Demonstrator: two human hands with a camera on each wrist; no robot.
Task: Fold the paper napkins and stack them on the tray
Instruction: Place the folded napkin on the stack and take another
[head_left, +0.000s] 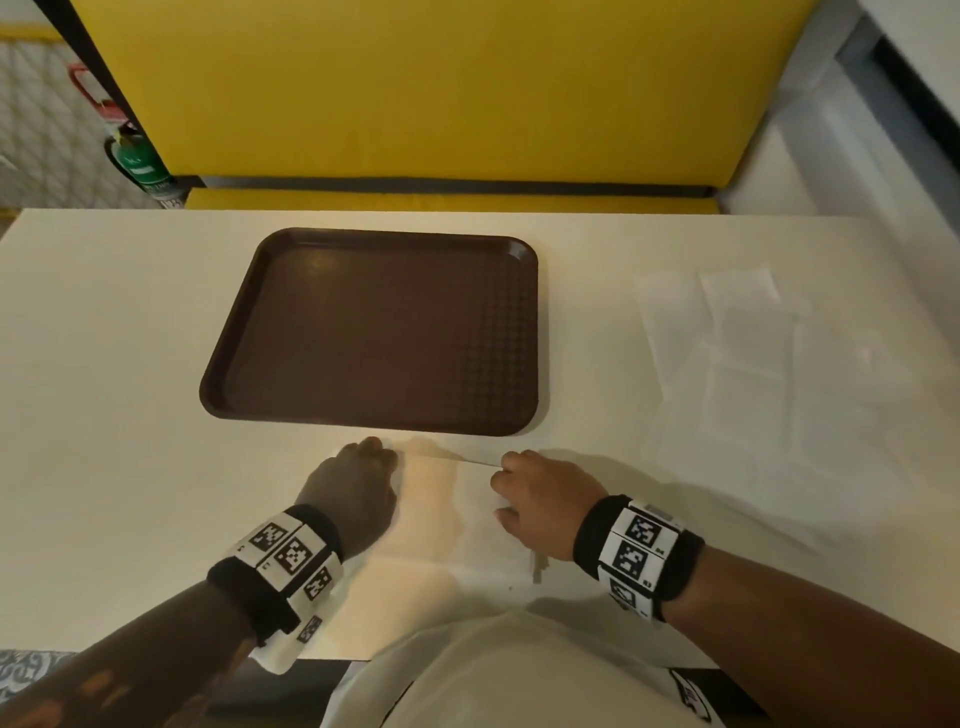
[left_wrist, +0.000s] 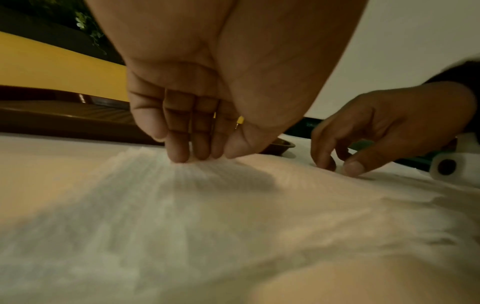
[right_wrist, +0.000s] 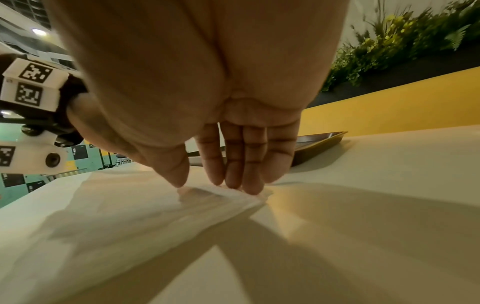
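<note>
A white paper napkin (head_left: 447, 519) lies flat on the table in front of me, just short of the brown tray (head_left: 374, 332), which holds nothing. My left hand (head_left: 382, 452) pinches the napkin's far left corner. My right hand (head_left: 506, 470) pinches its far right corner, and the far edge between them is slightly lifted. In the left wrist view the left hand's fingertips (left_wrist: 182, 158) meet the thumb on the napkin (left_wrist: 182, 216). In the right wrist view the right hand (right_wrist: 207, 186) has thumb and fingers on the raised corner of the napkin (right_wrist: 155, 216).
Several unfolded white napkins (head_left: 769, 374) lie spread and overlapping on the right of the white table (head_left: 104, 364). A yellow bench (head_left: 441, 93) runs behind the table's far edge. A green extinguisher (head_left: 135, 161) stands at the far left, off the table.
</note>
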